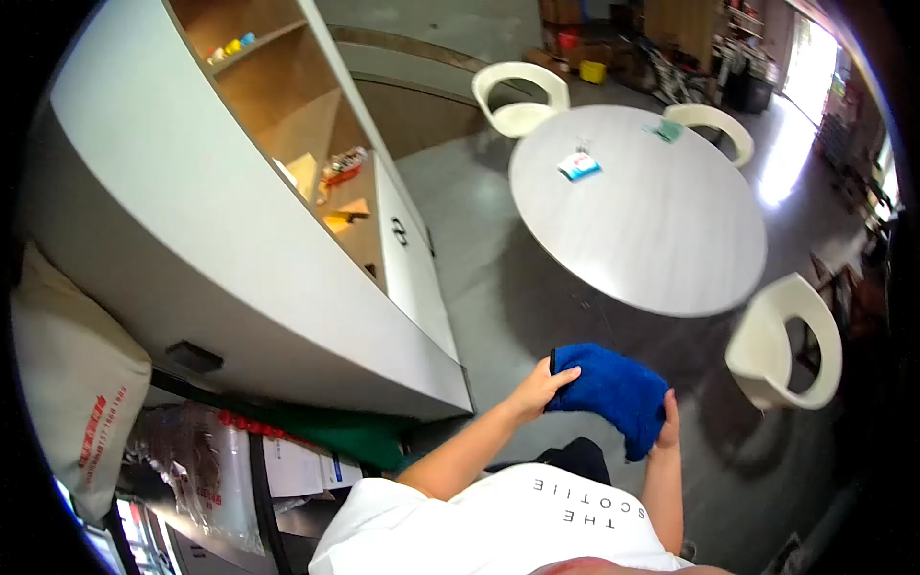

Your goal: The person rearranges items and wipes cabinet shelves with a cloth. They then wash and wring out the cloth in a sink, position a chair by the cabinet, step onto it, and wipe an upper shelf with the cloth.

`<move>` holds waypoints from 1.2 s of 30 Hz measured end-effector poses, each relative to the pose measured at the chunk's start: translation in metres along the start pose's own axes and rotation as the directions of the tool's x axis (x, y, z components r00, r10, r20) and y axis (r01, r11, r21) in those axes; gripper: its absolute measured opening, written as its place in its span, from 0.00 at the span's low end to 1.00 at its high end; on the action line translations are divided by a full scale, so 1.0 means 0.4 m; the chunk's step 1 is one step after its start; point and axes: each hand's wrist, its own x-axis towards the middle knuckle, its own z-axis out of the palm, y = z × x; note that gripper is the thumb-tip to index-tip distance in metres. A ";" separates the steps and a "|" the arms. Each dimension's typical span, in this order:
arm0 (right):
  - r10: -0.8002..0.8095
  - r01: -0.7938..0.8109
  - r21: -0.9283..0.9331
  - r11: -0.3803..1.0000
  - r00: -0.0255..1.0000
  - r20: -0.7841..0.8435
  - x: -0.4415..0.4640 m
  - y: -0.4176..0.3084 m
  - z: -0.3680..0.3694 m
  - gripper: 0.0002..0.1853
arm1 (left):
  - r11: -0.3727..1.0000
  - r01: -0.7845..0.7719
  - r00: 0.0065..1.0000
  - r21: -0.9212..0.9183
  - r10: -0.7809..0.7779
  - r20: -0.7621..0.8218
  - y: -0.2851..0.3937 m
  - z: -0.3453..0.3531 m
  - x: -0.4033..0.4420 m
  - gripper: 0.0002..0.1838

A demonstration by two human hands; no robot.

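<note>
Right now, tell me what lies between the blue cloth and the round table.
The head view shows only shaded grey floor between the blue cloth and the round table.

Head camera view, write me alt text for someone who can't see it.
A person's left hand and right hand hold a blue cloth between them, above a grey floor. Beyond it, three white chairs stand around a round table with a small packet on it; a cabinet is at picture left.

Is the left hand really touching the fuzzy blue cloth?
Touching. The head view shows it plainly: the left hand grips one end of the blue cloth, its thumb lying over the edge.
</note>
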 end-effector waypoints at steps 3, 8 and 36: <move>0.254 -0.229 -0.461 0.857 0.967 -0.009 0.202 -0.083 0.039 0.33 | 0.992 -0.124 0.980 0.017 0.125 -0.157 0.105 -0.096 0.083 0.23; 0.160 -0.142 -0.424 0.894 0.987 0.007 0.565 -0.132 0.141 0.35 | 0.948 -0.154 0.868 0.279 0.264 -0.421 0.231 -0.236 0.184 0.23; 0.546 -0.513 -0.344 0.787 0.318 0.775 1.844 0.222 1.735 0.19 | 0.210 -0.834 -0.060 0.510 0.884 -0.463 1.160 -0.743 0.273 0.52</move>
